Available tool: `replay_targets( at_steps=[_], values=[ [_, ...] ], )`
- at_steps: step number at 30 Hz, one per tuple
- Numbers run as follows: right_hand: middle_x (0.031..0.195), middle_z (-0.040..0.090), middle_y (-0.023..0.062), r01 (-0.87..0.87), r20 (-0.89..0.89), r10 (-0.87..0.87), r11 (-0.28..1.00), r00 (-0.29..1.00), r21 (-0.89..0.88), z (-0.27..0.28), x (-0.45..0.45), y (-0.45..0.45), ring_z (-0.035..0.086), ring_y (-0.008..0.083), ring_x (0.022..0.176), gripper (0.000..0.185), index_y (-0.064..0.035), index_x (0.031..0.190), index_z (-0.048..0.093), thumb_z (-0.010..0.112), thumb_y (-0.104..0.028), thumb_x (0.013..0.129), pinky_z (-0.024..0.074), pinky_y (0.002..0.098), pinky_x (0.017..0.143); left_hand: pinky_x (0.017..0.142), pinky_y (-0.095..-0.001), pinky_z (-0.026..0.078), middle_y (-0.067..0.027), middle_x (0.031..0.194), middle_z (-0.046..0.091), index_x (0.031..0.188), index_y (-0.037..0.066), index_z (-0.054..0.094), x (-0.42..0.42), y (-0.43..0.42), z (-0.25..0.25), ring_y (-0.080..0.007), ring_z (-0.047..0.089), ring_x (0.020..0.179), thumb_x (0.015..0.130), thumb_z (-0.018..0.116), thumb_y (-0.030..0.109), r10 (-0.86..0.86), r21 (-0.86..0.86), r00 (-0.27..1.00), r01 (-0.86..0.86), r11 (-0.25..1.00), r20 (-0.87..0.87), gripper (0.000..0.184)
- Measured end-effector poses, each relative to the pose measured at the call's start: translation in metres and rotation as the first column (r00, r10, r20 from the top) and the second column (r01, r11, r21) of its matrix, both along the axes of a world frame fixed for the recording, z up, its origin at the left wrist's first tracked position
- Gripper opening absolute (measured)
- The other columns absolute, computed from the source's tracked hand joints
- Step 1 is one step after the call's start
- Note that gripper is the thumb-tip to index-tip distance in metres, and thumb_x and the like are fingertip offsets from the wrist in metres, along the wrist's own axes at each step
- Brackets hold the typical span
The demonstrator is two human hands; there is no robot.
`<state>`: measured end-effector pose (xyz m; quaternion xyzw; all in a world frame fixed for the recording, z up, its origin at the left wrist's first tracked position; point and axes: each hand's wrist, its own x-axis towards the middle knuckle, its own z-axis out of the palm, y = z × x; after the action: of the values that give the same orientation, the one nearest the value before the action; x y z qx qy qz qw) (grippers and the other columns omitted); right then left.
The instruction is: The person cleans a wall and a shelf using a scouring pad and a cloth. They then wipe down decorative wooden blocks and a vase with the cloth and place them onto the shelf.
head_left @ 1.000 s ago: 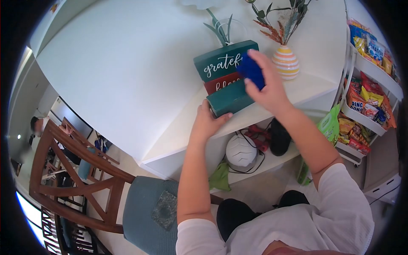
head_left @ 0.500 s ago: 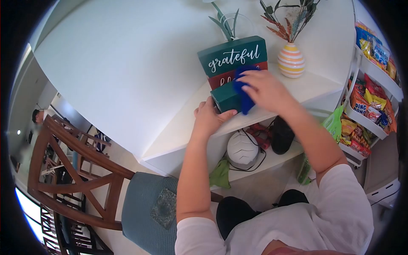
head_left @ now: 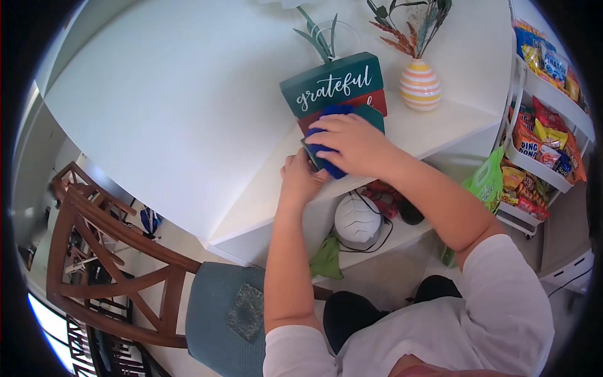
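Note:
My left hand (head_left: 299, 180) grips the left end of a green block (head_left: 372, 117) at the shelf's front. Pressed on that block's face is a blue cloth (head_left: 338, 110), bunched under the fingers of my right hand (head_left: 353, 143). Most of the block's face is hidden by cloth and hand. Right behind it stand a red block (head_left: 374, 100), its lettering mostly covered, and above that a dark green block (head_left: 333, 81) reading "grateful". A striped vase (head_left: 420, 86) with dried stems is to the right of the blocks.
The white shelf (head_left: 251, 207) has a lower level with a white domed object (head_left: 357, 218), a black cable and a green cloth (head_left: 326, 258). A wooden chair (head_left: 125, 264) with a teal seat stands at left. At right is a snack cart (head_left: 546, 157).
My right hand has slid the blue cloth leftward across the green block, toward my left hand. My left hand keeps hold of the block's left end. The view has shifted slightly.

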<state>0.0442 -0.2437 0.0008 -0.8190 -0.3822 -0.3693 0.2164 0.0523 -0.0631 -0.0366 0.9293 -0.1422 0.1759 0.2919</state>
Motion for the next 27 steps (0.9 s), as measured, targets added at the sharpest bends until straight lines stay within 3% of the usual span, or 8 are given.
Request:
replay_targets(
  at_steps=[6, 9, 12, 16, 19, 21, 24, 27],
  values=[
    [0.118, 0.057, 0.0080, 0.049, 0.075, -0.055, 0.996, 0.996, 0.069, -0.011, 0.015, -0.081, 0.052, 0.0283, 0.113, 0.030, -0.0132, 0.113, 0.060, 0.063, -0.018, 0.083, 0.0433, 0.0394, 0.093, 0.098, -0.0439, 0.032, -0.0152, 0.104, 0.063, 0.125, 0.003, 0.048, -0.011, -0.009, 0.016, -0.0342, 0.051, 0.106, 0.067, 0.076, 0.053, 0.053, 0.052, 0.994, -0.048, 0.998, -0.099, 0.081],
    [0.116, 0.057, 0.0095, 0.256, -0.258, -0.218, 0.959, 0.941, 0.122, -0.029, 0.017, -0.117, 0.052, 0.0310, 0.111, 0.032, -0.0119, 0.114, 0.058, 0.063, -0.017, 0.084, 0.0448, 0.0374, 0.092, 0.094, -0.0429, 0.038, -0.0169, 0.108, 0.061, 0.129, 0.006, 0.045, -0.010, -0.009, 0.012, -0.0322, 0.051, 0.109, 0.069, 0.078, 0.047, 0.002, -0.078, 1.000, -0.001, 0.997, 0.015, 0.080],
    [0.113, 0.057, 0.0103, 0.270, -0.270, -0.225, 0.952, 0.936, 0.142, -0.040, 0.011, -0.127, 0.053, 0.0321, 0.109, 0.033, -0.0127, 0.115, 0.057, 0.063, -0.018, 0.083, 0.0453, 0.0380, 0.092, 0.087, -0.0364, 0.047, -0.0173, 0.120, 0.053, 0.135, 0.006, 0.037, -0.004, -0.008, 0.002, -0.0284, 0.057, 0.105, 0.077, 0.076, 0.030, -0.208, -0.399, 0.957, 0.273, 0.875, 0.200, 0.074],
    [0.117, 0.055, 0.0112, 0.261, -0.373, -0.196, 0.956, 0.907, 0.132, -0.035, 0.009, -0.127, 0.053, 0.0318, 0.110, 0.037, -0.0145, 0.117, 0.057, 0.066, -0.020, 0.082, 0.0455, 0.0382, 0.091, 0.082, -0.0319, 0.048, -0.0140, 0.118, 0.052, 0.137, 0.009, 0.034, -0.010, -0.005, 0.005, -0.0203, 0.058, 0.096, 0.087, 0.067, 0.021, -0.318, -0.540, 0.944, 0.315, 0.780, 0.092, 0.061],
    [0.115, 0.057, 0.0119, 0.394, -0.092, -0.386, 0.915, 0.918, 0.089, -0.044, 0.014, -0.125, 0.054, 0.0323, 0.108, 0.039, -0.0141, 0.118, 0.056, 0.067, -0.020, 0.080, 0.0456, 0.0390, 0.091, 0.078, -0.0309, 0.048, -0.0163, 0.118, 0.052, 0.134, 0.010, 0.040, -0.012, -0.003, 0.009, -0.0194, 0.059, 0.090, 0.090, 0.064, 0.024, -0.269, -0.495, 0.962, 0.255, 0.831, 0.044, 0.052],
    [0.114, 0.058, 0.0118, 0.333, -0.209, -0.303, 0.934, 0.930, 0.128, -0.042, 0.013, -0.125, 0.055, 0.0328, 0.107, 0.040, -0.0139, 0.119, 0.056, 0.066, -0.018, 0.081, 0.0454, 0.0392, 0.091, 0.077, -0.0296, 0.048, -0.0150, 0.118, 0.052, 0.132, 0.011, 0.043, -0.013, -0.005, 0.012, -0.0186, 0.059, 0.087, 0.092, 0.061, 0.026, -0.158, -0.452, 0.985, 0.172, 0.875, 0.069, 0.047],
    [0.112, 0.060, 0.0118, 0.311, -0.293, -0.254, 0.935, 0.922, 0.169, -0.045, 0.017, -0.128, 0.057, 0.0316, 0.104, 0.040, -0.0137, 0.120, 0.055, 0.065, -0.015, 0.082, 0.0452, 0.0376, 0.091, 0.075, -0.0255, 0.046, -0.0098, 0.105, 0.058, 0.129, 0.014, 0.046, -0.014, -0.005, 0.014, -0.0139, 0.058, 0.085, 0.094, 0.057, 0.031, -0.079, -0.489, 0.996, 0.086, 0.868, 0.034, 0.040],
    [0.111, 0.061, 0.0117, 0.287, -0.416, -0.139, 0.903, 0.898, 0.318, -0.045, 0.019, -0.129, 0.059, 0.0282, 0.102, 0.038, -0.0130, 0.121, 0.055, 0.064, -0.012, 0.084, 0.0450, 0.0342, 0.090, 0.075, -0.0274, 0.047, -0.0108, 0.114, 0.053, 0.131, 0.013, 0.043, 0.008, 0.003, 0.000, -0.0142, 0.057, 0.083, 0.090, 0.064, 0.028, -0.154, -0.491, 0.978, 0.205, 0.846, 0.143, 0.049]
  ],
)
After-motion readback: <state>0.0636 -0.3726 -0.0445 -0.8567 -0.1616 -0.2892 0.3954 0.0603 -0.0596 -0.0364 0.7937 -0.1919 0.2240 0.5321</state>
